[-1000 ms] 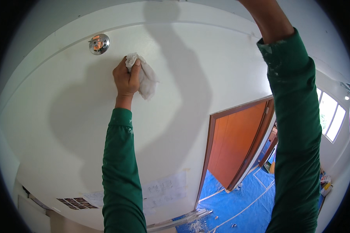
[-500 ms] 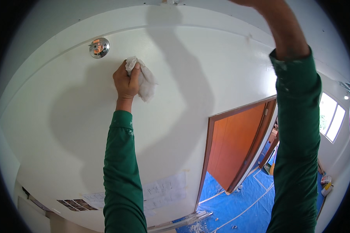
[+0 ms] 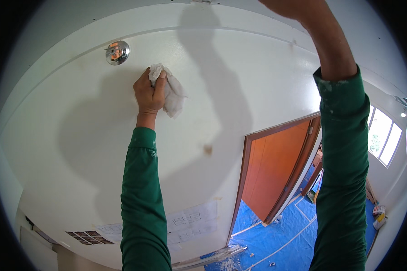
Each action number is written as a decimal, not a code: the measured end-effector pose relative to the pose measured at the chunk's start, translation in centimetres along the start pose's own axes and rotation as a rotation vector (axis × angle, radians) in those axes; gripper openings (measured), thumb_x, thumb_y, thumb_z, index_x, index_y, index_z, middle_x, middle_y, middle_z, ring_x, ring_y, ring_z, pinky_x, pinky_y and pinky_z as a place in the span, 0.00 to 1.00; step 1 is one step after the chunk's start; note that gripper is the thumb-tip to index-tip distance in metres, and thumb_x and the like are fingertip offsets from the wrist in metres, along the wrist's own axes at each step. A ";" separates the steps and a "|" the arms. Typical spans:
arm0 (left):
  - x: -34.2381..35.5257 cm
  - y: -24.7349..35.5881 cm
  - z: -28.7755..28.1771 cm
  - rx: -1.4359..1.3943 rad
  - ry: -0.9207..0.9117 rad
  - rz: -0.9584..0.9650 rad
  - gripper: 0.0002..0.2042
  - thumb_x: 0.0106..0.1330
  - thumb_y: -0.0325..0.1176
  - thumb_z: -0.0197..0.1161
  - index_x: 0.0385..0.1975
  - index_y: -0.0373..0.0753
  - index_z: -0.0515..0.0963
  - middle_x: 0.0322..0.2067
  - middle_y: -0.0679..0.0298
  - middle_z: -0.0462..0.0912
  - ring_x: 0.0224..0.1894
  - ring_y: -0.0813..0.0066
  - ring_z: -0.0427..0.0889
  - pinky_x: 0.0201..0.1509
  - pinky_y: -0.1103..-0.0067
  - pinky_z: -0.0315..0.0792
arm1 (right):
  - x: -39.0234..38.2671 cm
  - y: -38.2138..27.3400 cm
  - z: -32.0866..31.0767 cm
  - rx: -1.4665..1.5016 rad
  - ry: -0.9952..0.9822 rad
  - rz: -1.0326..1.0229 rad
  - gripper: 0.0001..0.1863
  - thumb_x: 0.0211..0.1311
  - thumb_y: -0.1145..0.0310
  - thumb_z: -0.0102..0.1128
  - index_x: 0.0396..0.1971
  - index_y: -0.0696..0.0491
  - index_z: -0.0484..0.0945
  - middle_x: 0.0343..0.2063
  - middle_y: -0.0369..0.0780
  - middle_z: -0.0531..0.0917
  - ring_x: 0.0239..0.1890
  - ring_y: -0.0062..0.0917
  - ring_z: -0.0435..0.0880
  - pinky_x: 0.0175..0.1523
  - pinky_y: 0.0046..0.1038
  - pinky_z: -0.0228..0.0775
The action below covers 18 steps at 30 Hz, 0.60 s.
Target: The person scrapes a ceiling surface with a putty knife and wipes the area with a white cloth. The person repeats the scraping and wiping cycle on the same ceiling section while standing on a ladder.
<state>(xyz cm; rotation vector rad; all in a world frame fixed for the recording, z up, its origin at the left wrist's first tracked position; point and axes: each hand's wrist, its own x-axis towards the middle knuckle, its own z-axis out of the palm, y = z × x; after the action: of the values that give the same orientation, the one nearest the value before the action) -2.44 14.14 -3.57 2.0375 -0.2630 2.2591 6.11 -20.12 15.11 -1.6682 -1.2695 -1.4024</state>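
My left hand (image 3: 150, 94) is closed around a crumpled white rag (image 3: 172, 92), thumb on top, and the loose part of the cloth hangs to the right. Hand and rag are up against the white wall (image 3: 99, 149), just below and right of a round chrome fitting (image 3: 117, 53) with an orange-looking middle. High on the right, my right hand (image 3: 298, 8) reaches up toward the ceiling; its fingers are cut off by the upper edge, so I cannot see what they touch. A small blurred brown spot (image 3: 207, 149) shows in front of or on the wall.
An orange-brown door (image 3: 276, 167) in a brown frame stands to the right. Blue sheeting (image 3: 276, 244) covers the floor, with white debris near the wall's foot. Paper drawings (image 3: 192, 221) are on the lower wall. Cans (image 3: 379, 216) and a window (image 3: 384, 135) are at far right.
The view has shifted slightly. My right hand has come a little lower and left, while the left still grips the rag in nearly the same place. The blurred brown spot has appeared.
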 end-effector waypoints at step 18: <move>0.1 0.2 -0.1 -0.003 -0.001 0.004 0.11 0.73 0.37 0.62 0.34 0.35 0.81 0.27 0.57 0.84 0.27 0.62 0.83 0.34 0.71 0.77 | 1.0 -2.4 -1.1 -0.172 -0.122 0.024 0.14 0.65 0.71 0.59 0.38 0.67 0.87 0.42 0.59 0.88 0.42 0.51 0.90 0.49 0.44 0.82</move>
<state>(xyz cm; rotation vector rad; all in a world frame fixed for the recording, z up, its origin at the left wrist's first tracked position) -2.59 13.95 -3.53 2.0385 -0.2710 2.2581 3.48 -20.03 16.05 -1.9035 -1.2197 -1.4492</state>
